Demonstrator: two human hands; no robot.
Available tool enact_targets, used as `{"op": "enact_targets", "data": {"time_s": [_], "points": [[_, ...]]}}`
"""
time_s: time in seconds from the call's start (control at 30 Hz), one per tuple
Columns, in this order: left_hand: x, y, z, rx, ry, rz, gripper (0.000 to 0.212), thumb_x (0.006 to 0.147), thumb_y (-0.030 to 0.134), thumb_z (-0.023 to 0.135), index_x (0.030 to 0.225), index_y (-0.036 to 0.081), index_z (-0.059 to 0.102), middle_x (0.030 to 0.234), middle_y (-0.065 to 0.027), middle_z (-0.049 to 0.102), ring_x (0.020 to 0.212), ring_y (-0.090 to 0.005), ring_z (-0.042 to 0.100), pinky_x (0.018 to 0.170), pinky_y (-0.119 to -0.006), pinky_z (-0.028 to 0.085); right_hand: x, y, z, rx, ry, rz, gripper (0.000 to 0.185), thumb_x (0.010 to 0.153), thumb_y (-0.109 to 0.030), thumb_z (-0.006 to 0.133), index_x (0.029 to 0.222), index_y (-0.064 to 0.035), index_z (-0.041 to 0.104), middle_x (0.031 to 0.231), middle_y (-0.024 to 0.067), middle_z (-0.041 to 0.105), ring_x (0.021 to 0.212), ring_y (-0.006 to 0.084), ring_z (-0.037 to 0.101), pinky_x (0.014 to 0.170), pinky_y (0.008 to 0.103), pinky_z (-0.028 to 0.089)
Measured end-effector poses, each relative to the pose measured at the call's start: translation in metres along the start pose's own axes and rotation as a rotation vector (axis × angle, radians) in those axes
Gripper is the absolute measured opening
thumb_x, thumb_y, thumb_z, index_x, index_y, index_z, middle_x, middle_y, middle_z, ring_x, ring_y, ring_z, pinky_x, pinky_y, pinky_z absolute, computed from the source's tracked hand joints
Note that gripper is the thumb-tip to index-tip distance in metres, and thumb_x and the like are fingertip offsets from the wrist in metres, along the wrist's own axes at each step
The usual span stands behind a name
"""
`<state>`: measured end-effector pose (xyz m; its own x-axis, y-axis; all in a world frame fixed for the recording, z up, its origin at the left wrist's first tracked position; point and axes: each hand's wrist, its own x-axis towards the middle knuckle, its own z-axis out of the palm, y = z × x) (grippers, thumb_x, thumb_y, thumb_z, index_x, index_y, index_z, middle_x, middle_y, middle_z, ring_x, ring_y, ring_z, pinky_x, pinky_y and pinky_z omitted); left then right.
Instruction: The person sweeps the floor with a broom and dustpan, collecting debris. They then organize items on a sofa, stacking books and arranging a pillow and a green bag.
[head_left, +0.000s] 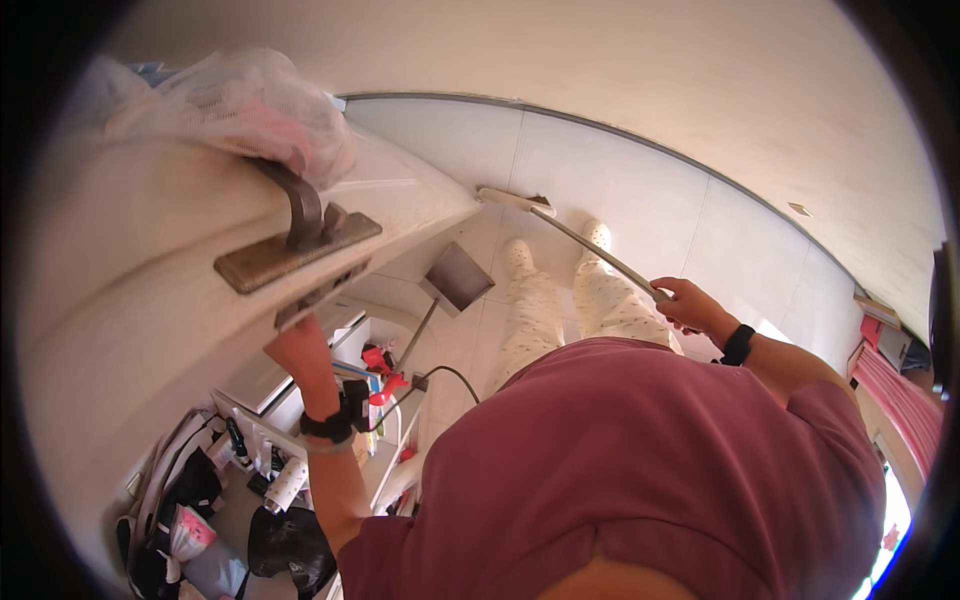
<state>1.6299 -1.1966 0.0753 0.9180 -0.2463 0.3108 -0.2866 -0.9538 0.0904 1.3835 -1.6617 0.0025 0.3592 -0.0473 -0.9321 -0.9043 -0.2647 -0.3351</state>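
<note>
My right hand (684, 304) is closed around the handle end of a long-handled broom (592, 247). The broom's head rests on the tiled floor near the bottom edge of a white door, with some dark matter beside it. My left hand (302, 351) is raised at the door's edge, by the latch plate and below the metal lever handle (304, 217); its fingers are partly hidden. A long-handled dustpan (457, 279) stands on the floor below the door, its red grip (390, 388) near my left wrist.
The white door (150, 240) fills the left side, with a mesh bag (255, 112) hanging on it. Shelves (386, 450) and a desk with a black plastic bag (289, 544) and a patterned bottle (286, 484) lie at lower left. A wall borders the floor beyond my feet.
</note>
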Motion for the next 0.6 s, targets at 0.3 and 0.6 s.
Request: {"op": "enact_targets", "data": {"time_s": [0.3, 0.6], "points": [[0.084, 0.099, -0.003, 0.045, 0.078, 0.117, 0.031, 0.080, 0.021, 0.065, 0.105, 0.003, 0.059, 0.097, -0.0171, 0.062, 0.088, -0.0382, 0.058, 0.075, -0.046, 0.045, -0.064, 0.047, -0.061, 0.030, 0.270, -0.038, 0.044, 0.083, -0.014, 0.052, 0.126, -0.0085, 0.048, 0.063, 0.0047, 0.052, 0.046, 0.0117, 0.050, 0.036, 0.0267, 0.039], [0.159, 0.184, 0.027, 0.034, 0.128, 0.195, 0.035, 0.082, 0.023, 0.063, 0.109, 0.004, 0.053, 0.101, -0.0147, 0.060, 0.086, -0.0365, 0.059, 0.072, -0.043, 0.049, 0.006, 0.066, -0.056, -0.111, 0.094, -0.146, 0.031, 0.081, -0.007, 0.051, 0.109, 0.0057, 0.047, 0.072, 0.0157, 0.059, 0.053, 0.0226, 0.061, 0.046, 0.0351, 0.051]]}}
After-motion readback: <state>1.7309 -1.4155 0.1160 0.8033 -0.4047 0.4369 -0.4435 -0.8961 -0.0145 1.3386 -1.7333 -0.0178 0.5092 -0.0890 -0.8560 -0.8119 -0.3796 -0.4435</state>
